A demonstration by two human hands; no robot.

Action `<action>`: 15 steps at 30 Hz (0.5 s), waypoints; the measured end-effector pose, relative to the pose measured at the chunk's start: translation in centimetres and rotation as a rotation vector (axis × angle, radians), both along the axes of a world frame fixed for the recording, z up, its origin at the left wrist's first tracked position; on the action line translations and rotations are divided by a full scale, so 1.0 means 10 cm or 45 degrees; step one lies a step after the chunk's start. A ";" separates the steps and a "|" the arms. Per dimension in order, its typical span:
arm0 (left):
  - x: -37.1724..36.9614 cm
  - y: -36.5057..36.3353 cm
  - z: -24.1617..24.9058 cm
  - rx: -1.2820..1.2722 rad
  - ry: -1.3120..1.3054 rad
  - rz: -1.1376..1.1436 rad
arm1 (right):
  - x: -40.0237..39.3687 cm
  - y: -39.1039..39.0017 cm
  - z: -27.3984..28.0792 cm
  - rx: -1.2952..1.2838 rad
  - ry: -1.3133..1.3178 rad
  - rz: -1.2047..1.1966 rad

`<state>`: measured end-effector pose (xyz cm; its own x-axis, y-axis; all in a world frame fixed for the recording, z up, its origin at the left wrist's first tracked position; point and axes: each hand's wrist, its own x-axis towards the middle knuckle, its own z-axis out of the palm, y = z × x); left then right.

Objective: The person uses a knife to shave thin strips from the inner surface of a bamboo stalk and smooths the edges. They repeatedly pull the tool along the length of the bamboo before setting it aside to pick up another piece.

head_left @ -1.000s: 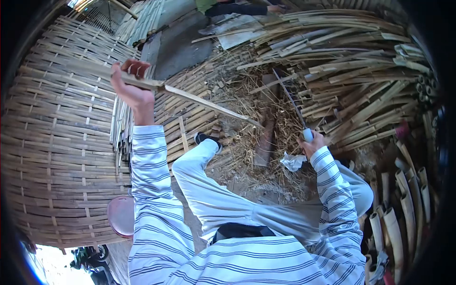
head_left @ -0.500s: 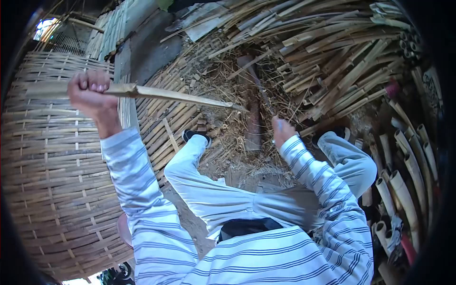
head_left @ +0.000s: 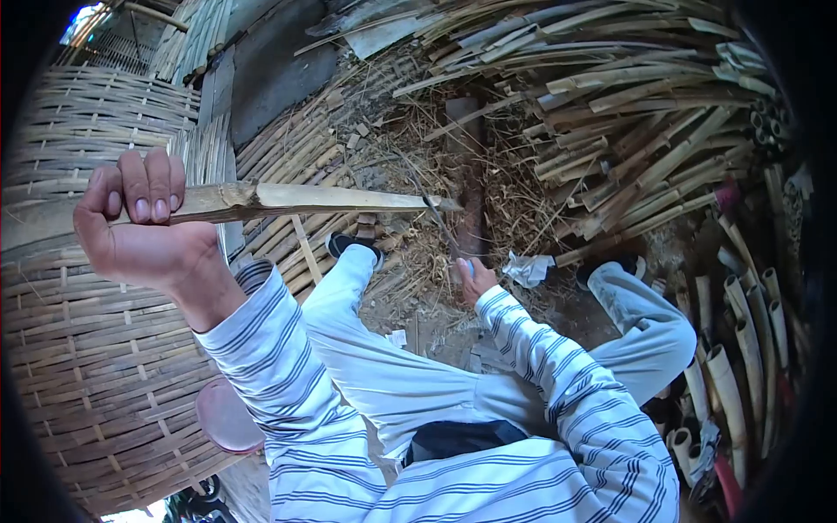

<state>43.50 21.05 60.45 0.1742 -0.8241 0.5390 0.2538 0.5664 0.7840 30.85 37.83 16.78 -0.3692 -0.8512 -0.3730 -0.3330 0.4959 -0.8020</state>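
Observation:
My left hand (head_left: 148, 227) is closed around a split bamboo piece (head_left: 314, 198), which it holds out level at the left. The piece has a dark node near the fist and narrows to a pointed tip over the log (head_left: 471, 166). In my right hand (head_left: 477, 281), low in the middle, is a knife (head_left: 442, 223) with a thin dark curved blade. The blade crosses the bamboo just short of its tip. Shavings (head_left: 418, 253) cover the ground around the log.
Split bamboo lengths (head_left: 645, 131) are heaped at the back right. Bamboo tubes (head_left: 728, 383) stand along the right side. A woven bamboo panel (head_left: 105, 366) fills the left. Crumpled white paper (head_left: 528, 268) lies near my right hand, and a round pinkish object (head_left: 227, 417) is by my left elbow.
My left hand has come nearer and lower with the bamboo. My right hand has moved left, swinging the knife blade from beyond the log to the bamboo's tip.

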 end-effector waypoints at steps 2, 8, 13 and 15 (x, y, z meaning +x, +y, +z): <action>-0.02 -0.02 -0.01 -0.008 0.009 0.044 | -0.02 -0.01 -0.02 0.077 0.008 0.002; 0.04 -0.16 -0.02 -0.025 0.011 -0.005 | -0.08 -0.17 0.13 0.006 0.087 0.084; 0.15 -0.22 -0.04 0.007 0.052 -0.080 | 0.00 -0.25 0.25 -0.174 -0.029 0.093; 0.18 -0.22 -0.04 0.007 0.057 -0.063 | 0.01 -0.22 0.24 -0.174 -0.119 0.018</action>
